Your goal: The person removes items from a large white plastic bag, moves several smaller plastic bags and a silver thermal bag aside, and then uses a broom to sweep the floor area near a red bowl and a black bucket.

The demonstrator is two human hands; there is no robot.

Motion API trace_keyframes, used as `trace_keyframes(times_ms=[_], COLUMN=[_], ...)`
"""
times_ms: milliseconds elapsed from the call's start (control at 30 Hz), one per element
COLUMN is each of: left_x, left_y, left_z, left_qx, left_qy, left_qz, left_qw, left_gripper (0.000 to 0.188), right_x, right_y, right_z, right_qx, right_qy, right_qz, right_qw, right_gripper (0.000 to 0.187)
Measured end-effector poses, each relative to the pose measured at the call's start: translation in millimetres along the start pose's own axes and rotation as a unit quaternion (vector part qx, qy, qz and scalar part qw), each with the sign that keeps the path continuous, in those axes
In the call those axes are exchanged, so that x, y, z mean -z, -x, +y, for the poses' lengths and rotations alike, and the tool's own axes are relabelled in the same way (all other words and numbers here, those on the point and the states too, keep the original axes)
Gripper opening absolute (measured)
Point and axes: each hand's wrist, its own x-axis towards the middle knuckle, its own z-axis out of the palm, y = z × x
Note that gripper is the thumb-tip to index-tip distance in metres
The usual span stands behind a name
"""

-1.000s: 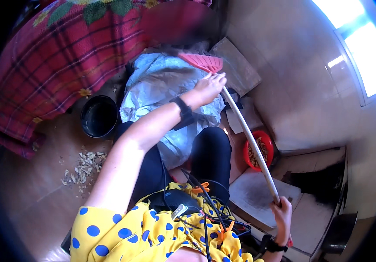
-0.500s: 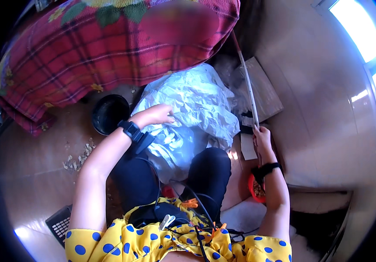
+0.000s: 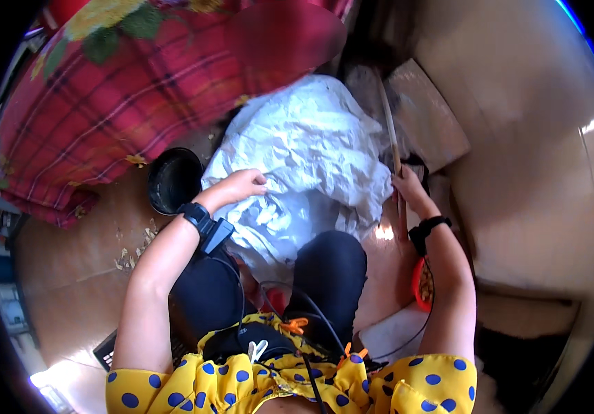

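A large crinkled white sack (image 3: 304,131) lies in front of my knees, its near side gaping with pale pieces inside. My left hand (image 3: 247,183) is closed on the sack's near left edge, pinching the material. At the right side, my right hand (image 3: 411,188) is closed around a long thin stick (image 3: 388,121), its fingers against the sack's right edge. The stick runs from the far floor, past the hand, down to a reddish lower end. Whether the right fingers also grip the sack cannot be made out.
A black bucket (image 3: 175,181) stands left of the sack, with scattered pale scraps (image 3: 134,252) nearby. A red plaid cover (image 3: 117,110) hangs at the far left. A red bowl of small brown pieces (image 3: 424,284) sits by my right forearm. A flat board (image 3: 429,117) lies against the right wall.
My right hand has moved slightly farther away to the sack's right edge, and the stick has slid lower, its far end now beside the board. The left hand keeps its hold.
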Motion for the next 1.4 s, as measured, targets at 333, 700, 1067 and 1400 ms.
trace_keyframes(times_ms=[333,700,1067,1400], left_x=[-7.2,0.0,-1.4,-7.1], left_y=[9.4,13.0,12.9,7.0], left_z=[-3.2,-3.4,3.6,14.2], left_qx=[-0.007,-0.016,-0.049,-0.073], left_qy=[-0.098,-0.124,-0.151,-0.196], left_qz=[-0.028,0.007,0.006,-0.025], left_qw=[0.995,0.992,0.987,0.978], left_gripper=[0.027,0.029,0.030,0.030], right_x=[5.5,4.9,-30.9,-43.4], right_y=[42.6,119.0,343.6,418.5], right_z=[-45.9,-6.1,-3.9,-35.6], right_qx=[-0.055,0.065,0.064,0.027], right_qy=[0.006,0.598,0.426,0.292], right_qz=[0.029,0.125,0.091,0.239], right_qw=[0.998,0.789,0.898,0.926], right_gripper=[0.025,0.074,0.068,0.046])
